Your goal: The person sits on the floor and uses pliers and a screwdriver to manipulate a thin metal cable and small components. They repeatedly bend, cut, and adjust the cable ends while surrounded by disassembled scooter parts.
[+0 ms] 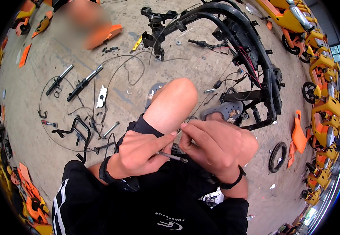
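My left hand [140, 154] is closed around a screwdriver [172, 156], whose metal shaft and tip stick out toward the right below my fingers; its handle is hidden in the palm. Beside it, my right hand [213, 143] is closed in a pinch, thumb against forefinger. The fingertips of both hands nearly meet above my lap, at a thin dark cable [192, 117] that shows just past the right fingertips. Where it runs between the fingers is mostly covered.
A black motorbike frame [270, 84] stands ahead on the right. On the concrete floor lie fork tubes [84, 84], a bent black bar [84, 135], a long bolt [111, 129], a tyre [277, 157] and orange panels [298, 133]. Yellow scooters [325, 103] line the right. Another person crouches far left.
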A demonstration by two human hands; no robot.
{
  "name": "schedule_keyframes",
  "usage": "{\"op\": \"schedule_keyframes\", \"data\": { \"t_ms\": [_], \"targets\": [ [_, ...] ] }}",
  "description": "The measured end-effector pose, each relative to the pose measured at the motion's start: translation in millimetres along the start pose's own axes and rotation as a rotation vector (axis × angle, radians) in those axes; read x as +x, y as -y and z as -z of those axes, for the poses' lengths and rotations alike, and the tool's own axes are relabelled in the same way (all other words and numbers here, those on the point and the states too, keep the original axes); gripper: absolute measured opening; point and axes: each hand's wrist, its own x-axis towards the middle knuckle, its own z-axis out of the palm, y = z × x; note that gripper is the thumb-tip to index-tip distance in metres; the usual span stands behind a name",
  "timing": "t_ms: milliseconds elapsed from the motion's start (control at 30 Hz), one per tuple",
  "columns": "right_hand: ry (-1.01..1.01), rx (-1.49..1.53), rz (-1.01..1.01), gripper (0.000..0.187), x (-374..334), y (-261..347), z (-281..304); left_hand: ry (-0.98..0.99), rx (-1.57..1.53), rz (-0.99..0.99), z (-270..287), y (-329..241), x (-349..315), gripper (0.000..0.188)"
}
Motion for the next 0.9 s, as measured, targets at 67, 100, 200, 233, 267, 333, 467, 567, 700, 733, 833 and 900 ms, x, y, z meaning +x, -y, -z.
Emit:
{"op": "schedule_keyframes", "data": {
  "t_ms": [67, 100, 200, 233, 267, 333, 467, 567, 700, 733, 833, 900],
  "targets": [
    [-0.050, -0.015, -0.021, 0.019, -3, 2, -3, -0.018, -0.035, 0.032, -2, 0, -1, 0.024],
    [-0.077, -0.010, -0.034, 0.019, -5, 3, -5, -0.035, -0.048, 0.044, -3, 0, -1, 0.023],
    [-0.121, -0.081, -0.175, 0.018, -8, -2, -1, -0.058, -0.023, 0.101, -1, -3, 0, 0.020],
    [-0.132, -0.120, -0.237, 0.018, -8, -6, 3, -0.062, -0.003, 0.122, 1, -4, 1, 0.020],
    [-0.217, -0.041, -0.362, 0.019, -11, -13, 4, -0.077, -0.029, 0.104, -1, -3, 1, 0.022],
    [-0.163, 0.028, -0.309, 0.020, -9, -14, 7, -0.102, -0.078, 0.071, -6, -1, 0, 0.026],
    [-0.096, 0.150, -0.227, 0.026, -5, -6, 1, -0.076, -0.086, -0.001, -10, 0, 0, 0.028],
    [-0.078, 0.140, -0.146, 0.028, -3, -6, 1, -0.070, -0.061, -0.016, -8, 3, 0, 0.030],
    [-0.087, 0.113, -0.087, 0.026, -5, -5, -5, -0.078, -0.056, -0.021, -8, 4, 0, 0.032],
    [-0.090, 0.107, -0.078, 0.026, -5, -4, -6, -0.085, -0.056, -0.025, -8, 3, 0, 0.032],
    [-0.127, 0.097, -0.100, 0.025, -7, -2, -9, -0.023, -0.037, 0.034, -3, -2, 2, 0.023],
    [-0.149, 0.085, -0.128, 0.024, -9, 1, -12, -0.053, -0.042, -0.002, -6, 0, 2, 0.028]
  ]
}}
